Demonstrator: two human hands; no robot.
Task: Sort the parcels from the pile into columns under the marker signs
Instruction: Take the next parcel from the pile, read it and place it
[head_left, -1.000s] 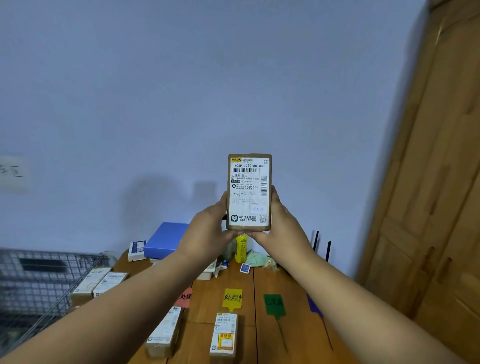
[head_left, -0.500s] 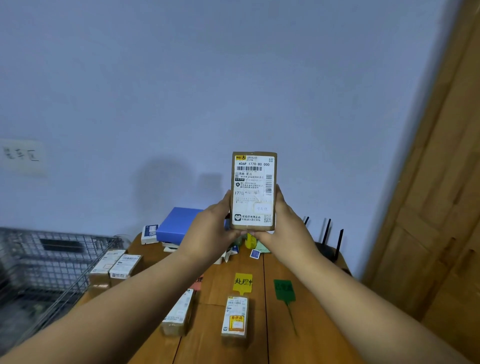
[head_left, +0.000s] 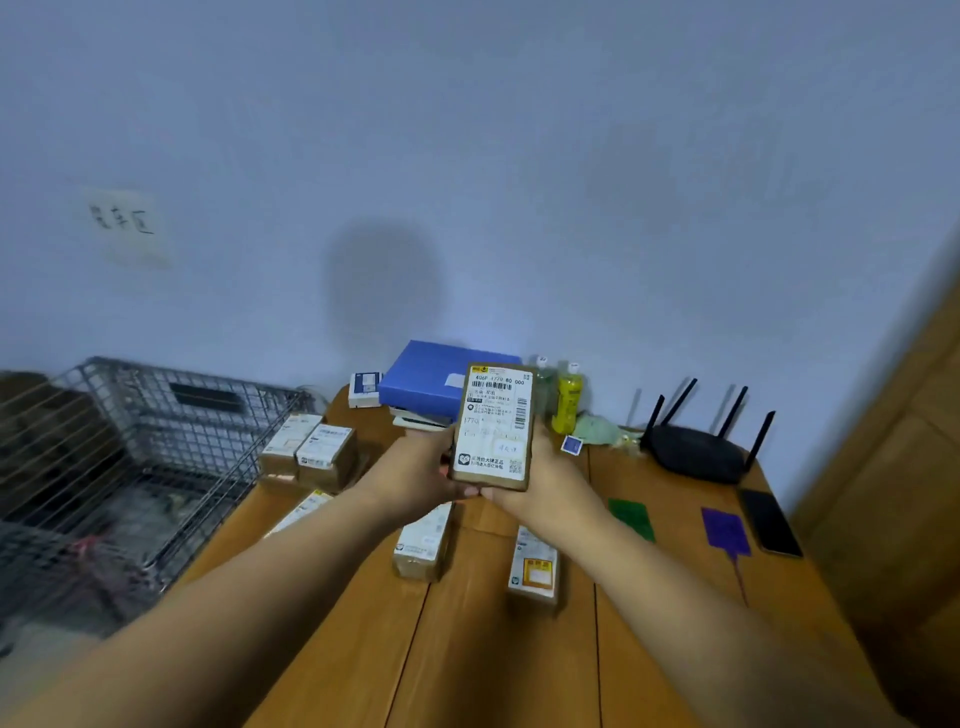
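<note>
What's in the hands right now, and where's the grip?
One parcel, label toward the camera. The left hand and right hand grip its lower end, one on each side edge.

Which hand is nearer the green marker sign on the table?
Right. The right hand holds the parcel just left of the green marker sign; the left hand grips the parcel's far side, farther off.

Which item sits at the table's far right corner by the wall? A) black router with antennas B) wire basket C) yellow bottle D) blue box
A: the black router with antennas stands at the far right of the table, against the wall.
</note>
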